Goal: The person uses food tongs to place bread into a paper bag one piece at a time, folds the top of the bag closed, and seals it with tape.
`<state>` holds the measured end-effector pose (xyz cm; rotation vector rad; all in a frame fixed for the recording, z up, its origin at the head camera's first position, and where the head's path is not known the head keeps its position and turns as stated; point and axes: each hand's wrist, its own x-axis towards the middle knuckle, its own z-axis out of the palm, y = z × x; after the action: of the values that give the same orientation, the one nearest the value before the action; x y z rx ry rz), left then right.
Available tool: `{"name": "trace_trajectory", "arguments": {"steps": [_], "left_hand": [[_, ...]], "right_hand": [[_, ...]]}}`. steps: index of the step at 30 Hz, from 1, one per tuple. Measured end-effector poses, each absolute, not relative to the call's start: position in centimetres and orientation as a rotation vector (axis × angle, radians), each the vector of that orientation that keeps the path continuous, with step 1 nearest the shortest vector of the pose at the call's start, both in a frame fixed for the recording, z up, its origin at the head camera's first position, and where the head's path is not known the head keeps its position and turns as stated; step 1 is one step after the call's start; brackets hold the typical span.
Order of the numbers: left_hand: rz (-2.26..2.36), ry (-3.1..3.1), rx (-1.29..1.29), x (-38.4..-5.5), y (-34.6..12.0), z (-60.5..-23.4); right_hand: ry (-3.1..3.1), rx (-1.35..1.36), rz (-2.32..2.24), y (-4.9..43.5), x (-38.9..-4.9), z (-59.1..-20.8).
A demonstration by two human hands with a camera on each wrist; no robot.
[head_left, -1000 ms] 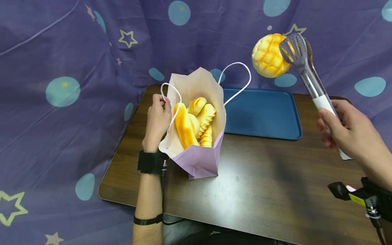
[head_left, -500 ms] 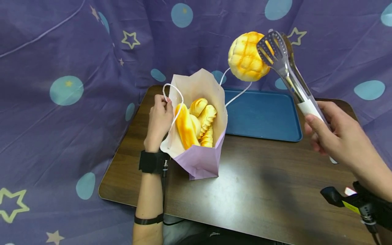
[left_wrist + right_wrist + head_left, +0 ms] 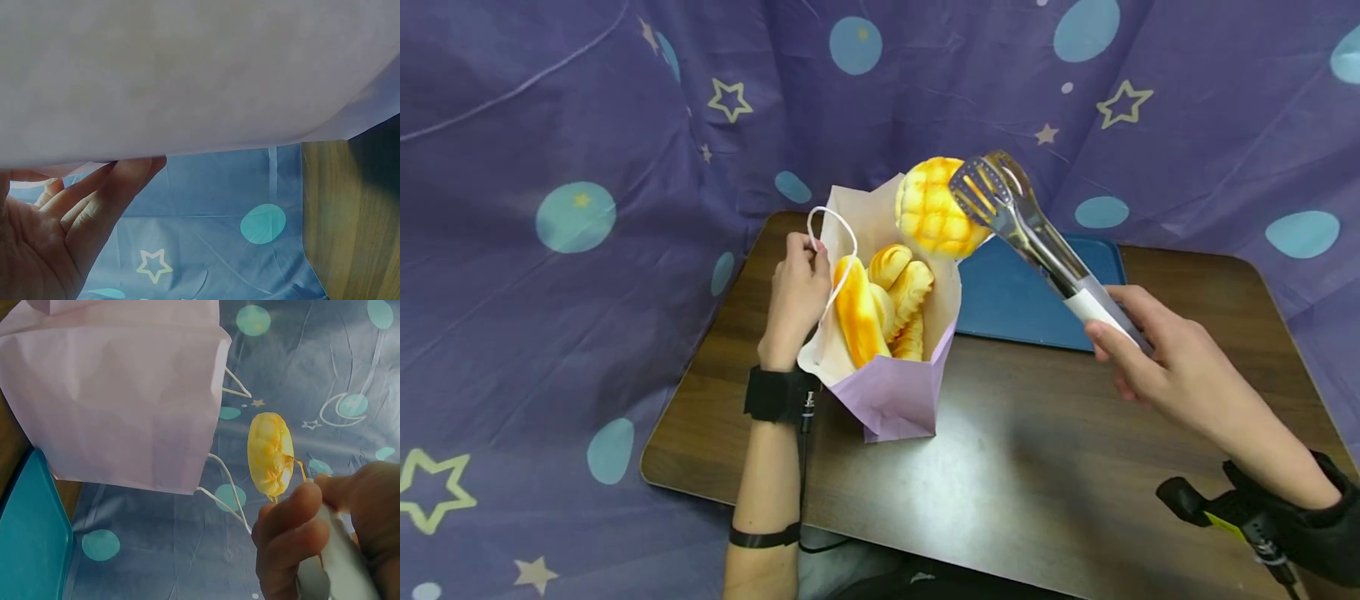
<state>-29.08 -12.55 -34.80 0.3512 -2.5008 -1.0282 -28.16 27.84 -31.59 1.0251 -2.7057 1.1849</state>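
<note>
My right hand (image 3: 1165, 358) grips a pair of metal tongs (image 3: 1056, 258) by the white part of the handle. Pinched in the tongs' slotted ends is a round yellow bread bun (image 3: 928, 208) with a criss-cross top, over the right back rim of a lilac paper bag (image 3: 898, 400). The right wrist view shows this bun (image 3: 269, 453) beyond the bag's handles. My left hand (image 3: 797, 296) pinches the bag's left rim beside a white cord handle (image 3: 852, 237). Inside the upright bag lie a long bread roll (image 3: 857, 312) and several other breads (image 3: 910, 287).
A blue tray (image 3: 1037, 308) lies on the brown wooden table (image 3: 1075, 450) behind and right of the bag, partly covered by the tongs. A purple curtain (image 3: 647, 108) with stars and dots hangs round the table's back and left side.
My right hand has moved left and the tongs have brought the bun from above the tray, left and lower, to the bag's mouth. My left hand keeps its hold on the bag.
</note>
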Motion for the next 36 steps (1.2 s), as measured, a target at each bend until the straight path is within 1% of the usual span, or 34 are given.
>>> {"name": "trace_trajectory", "arguments": {"steps": [14, 19, 29, 36], "left_hand": [[-1.020, -2.508, 0.359, -29.1, -12.5, -35.0], [-1.016, -2.507, 0.353, -29.1, -12.5, -34.9], [-0.998, -2.514, 0.333, -29.1, -12.4, -34.8], [-1.006, -2.508, 0.339, -29.0, -12.5, -34.8]], "right_hand": [[-2.680, 1.198, 1.103, 26.7, -27.6, -32.6], [-2.697, 1.218, 1.106, 26.7, -27.5, -32.6], [-2.768, 1.124, 1.179, 27.3, -27.3, -32.6], [-2.733, 1.010, 1.266, 28.9, -28.6, -32.4]]}}
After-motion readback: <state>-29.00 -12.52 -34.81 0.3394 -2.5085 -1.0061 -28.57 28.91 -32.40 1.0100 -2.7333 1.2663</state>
